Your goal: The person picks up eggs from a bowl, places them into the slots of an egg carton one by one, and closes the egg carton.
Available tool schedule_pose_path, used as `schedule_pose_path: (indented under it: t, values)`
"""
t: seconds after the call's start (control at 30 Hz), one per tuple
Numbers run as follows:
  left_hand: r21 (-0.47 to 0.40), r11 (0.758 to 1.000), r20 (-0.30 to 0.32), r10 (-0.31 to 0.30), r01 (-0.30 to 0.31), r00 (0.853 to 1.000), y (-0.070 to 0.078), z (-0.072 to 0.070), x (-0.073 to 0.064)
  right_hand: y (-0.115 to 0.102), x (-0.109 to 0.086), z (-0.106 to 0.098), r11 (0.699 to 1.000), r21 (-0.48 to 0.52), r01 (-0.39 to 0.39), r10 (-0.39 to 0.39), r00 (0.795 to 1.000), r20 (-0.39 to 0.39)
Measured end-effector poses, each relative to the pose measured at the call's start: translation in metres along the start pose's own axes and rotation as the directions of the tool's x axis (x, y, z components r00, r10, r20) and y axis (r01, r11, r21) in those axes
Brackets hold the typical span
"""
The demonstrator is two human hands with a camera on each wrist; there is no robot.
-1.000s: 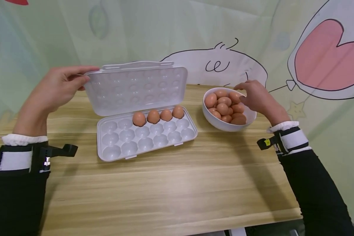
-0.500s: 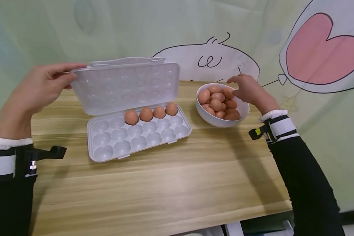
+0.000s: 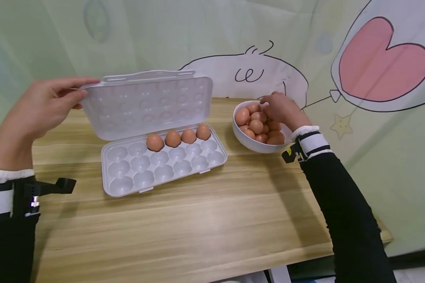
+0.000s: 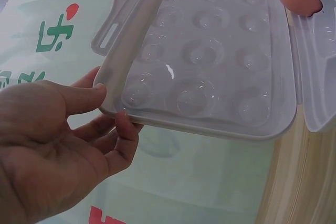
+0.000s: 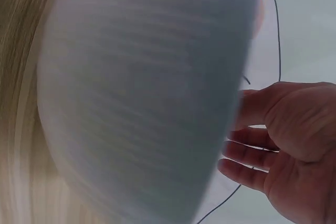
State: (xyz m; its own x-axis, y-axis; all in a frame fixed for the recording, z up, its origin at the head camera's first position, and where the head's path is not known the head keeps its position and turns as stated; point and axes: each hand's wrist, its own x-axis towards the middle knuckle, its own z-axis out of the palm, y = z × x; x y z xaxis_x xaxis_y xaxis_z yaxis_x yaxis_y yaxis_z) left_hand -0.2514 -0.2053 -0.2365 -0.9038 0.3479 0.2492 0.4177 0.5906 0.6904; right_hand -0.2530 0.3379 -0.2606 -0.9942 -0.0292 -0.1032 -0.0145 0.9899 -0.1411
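Note:
A clear-white plastic egg box (image 3: pixel 164 173) lies on the table with its lid (image 3: pixel 145 104) raised. Several brown eggs (image 3: pixel 172 138) sit side by side in its back row. At the lid's upper left corner, my left hand (image 3: pixel 44 104) pinches the edge between thumb and fingers, as the lid corner (image 4: pixel 113 100) in the left wrist view shows. Over the far right side of a white bowl (image 3: pixel 256 146) is my right hand (image 3: pixel 283 108), fingers reaching down among the brown eggs (image 3: pixel 256 126). In the right wrist view the bowl wall (image 5: pixel 142 98) hides some fingertips; the visible fingers (image 5: pixel 244 174) are loosely extended.
The wooden table (image 3: pixel 184 224) carries box and bowl near its back edge. Behind it hangs a printed cloth (image 3: pixel 141 35) with cartoon drawings and a pink heart (image 3: pixel 384 63). Below the front edge at right, a white object (image 3: pixel 279 274) shows.
My right hand has moved left and inward from the bowl's far right rim to over the eggs. The left hand keeps its hold on the raised lid. The head view has shifted slightly.

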Motion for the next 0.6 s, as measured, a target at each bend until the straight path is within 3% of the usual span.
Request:
schedule_pose_path:
  t: [0.3, 0.43, 0.6]
  values:
    - [0.014, 1.000, 0.012, -0.006, 0.006, 1.000, 0.005, 0.005, 0.002, 0.013, 0.000, 0.013, 0.995, -0.096, 0.027, -0.034, 0.997, -0.069]
    - [-0.003, 1.000, 0.001, -0.006, 0.006, 1.000, 0.008, 0.006, 0.002, 0.016, 0.002, 0.014, 0.997, -0.075, 0.030, -0.038, 0.995, -0.096]
    - [-0.039, 0.999, -0.015, 0.012, -0.012, 1.000, 0.010, 0.006, 0.002, 0.019, 0.003, 0.012, 0.995, -0.100, 0.002, -0.009, 0.998, -0.069]
